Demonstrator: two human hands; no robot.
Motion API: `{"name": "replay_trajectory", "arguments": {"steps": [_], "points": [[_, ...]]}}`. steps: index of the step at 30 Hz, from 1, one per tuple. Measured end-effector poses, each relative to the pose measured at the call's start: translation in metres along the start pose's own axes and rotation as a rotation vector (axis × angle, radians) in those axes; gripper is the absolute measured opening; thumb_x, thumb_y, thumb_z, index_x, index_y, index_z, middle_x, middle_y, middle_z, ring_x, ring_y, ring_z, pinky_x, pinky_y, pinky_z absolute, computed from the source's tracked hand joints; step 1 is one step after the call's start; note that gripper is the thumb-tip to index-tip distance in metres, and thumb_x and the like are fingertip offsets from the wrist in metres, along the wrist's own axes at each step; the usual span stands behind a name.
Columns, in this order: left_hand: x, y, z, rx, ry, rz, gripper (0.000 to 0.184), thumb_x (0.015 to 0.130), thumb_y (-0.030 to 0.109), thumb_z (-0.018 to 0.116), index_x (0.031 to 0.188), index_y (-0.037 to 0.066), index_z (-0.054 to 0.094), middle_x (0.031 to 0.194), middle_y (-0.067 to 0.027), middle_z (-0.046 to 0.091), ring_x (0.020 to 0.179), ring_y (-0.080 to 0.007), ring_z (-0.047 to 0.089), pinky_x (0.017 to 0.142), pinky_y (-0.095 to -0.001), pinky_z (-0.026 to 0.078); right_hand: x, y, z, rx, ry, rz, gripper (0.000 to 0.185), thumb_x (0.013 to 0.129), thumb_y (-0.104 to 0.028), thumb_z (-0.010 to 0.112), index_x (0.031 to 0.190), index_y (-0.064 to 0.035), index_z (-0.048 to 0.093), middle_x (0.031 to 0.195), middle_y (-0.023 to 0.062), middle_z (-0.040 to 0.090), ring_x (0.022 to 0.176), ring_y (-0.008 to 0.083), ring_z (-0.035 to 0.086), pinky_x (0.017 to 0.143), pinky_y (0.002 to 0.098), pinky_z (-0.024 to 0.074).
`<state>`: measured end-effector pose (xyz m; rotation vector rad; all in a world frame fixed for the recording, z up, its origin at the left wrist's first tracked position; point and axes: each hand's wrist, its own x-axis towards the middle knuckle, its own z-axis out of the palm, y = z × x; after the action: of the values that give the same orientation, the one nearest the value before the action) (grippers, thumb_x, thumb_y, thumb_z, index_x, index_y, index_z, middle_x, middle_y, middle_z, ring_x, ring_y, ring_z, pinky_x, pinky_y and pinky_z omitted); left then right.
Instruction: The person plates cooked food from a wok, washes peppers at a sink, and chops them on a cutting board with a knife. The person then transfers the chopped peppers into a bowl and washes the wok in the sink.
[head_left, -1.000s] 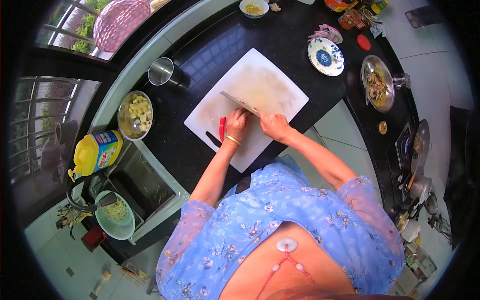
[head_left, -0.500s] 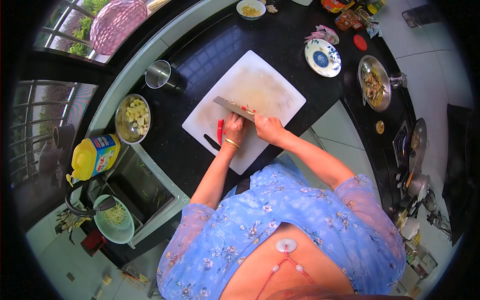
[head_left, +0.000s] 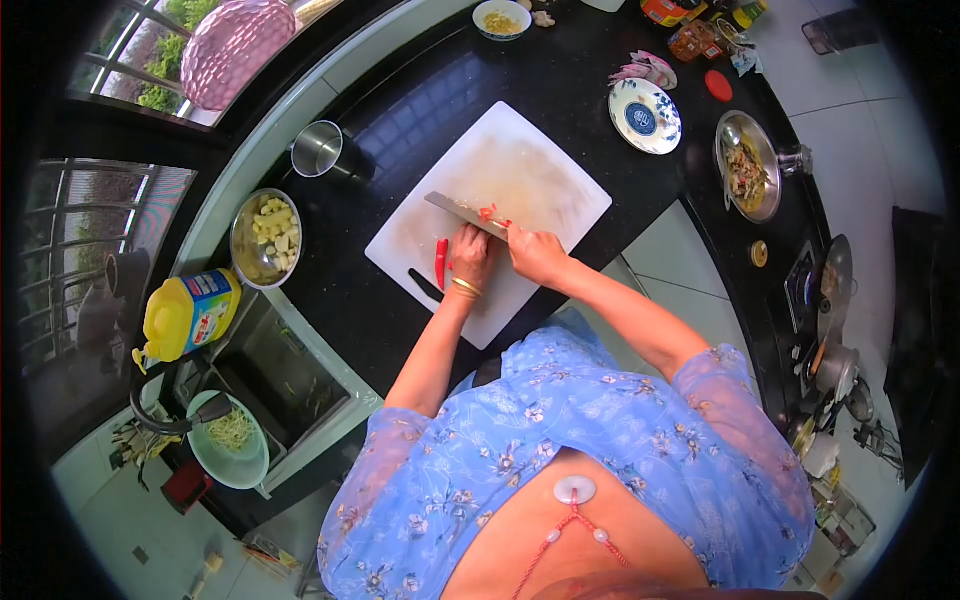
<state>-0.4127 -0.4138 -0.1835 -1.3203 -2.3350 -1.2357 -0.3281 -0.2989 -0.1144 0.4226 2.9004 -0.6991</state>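
Note:
A white cutting board (head_left: 545, 175) lies on the black counter. My right hand (head_left: 537, 254) is closed round the handle of a knife (head_left: 462, 212), whose broad blade points up and to the left across the board. Close against the blade, my left hand (head_left: 470, 255) has its fingers bent and pressed together on something red, mostly hidden under them. Small pieces of cut red chili (head_left: 488, 212) lie along the far side of the blade. A whole red chili (head_left: 441, 262) rests on the board just left of my left hand.
Left of the board are a metal cup (head_left: 318, 149), a bowl of pale yellow chunks (head_left: 237, 240), a yellow bottle (head_left: 168, 322) and a sink with a green basin (head_left: 262, 462). To the right are a patterned plate (head_left: 672, 132) and a metal dish of food (head_left: 727, 130).
The knife has come down lower and left along the board since the first frame. More red pieces show beyond the blade. The whole view has shifted slightly.

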Motion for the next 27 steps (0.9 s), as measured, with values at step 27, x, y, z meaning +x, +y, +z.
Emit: {"name": "replay_trajectory", "arguments": {"steps": [27], "points": [[-0.001,0.003,0.0,-0.069,-0.005,-0.106,0.013,0.065,0.001,0.061,0.077,0.003,0.055,0.08,-0.0127,0.054,0.077,-0.0304,0.053,0.067,-0.0385,0.043,-0.004,-0.005,-0.008,0.112,-0.02,0.06,0.015,0.079,-0.012,0.046,0.076,0.0025,0.051,0.064,0.0256,0.057,0.059,0.0424,0.057,0.056,0.0494,0.0462]]}}
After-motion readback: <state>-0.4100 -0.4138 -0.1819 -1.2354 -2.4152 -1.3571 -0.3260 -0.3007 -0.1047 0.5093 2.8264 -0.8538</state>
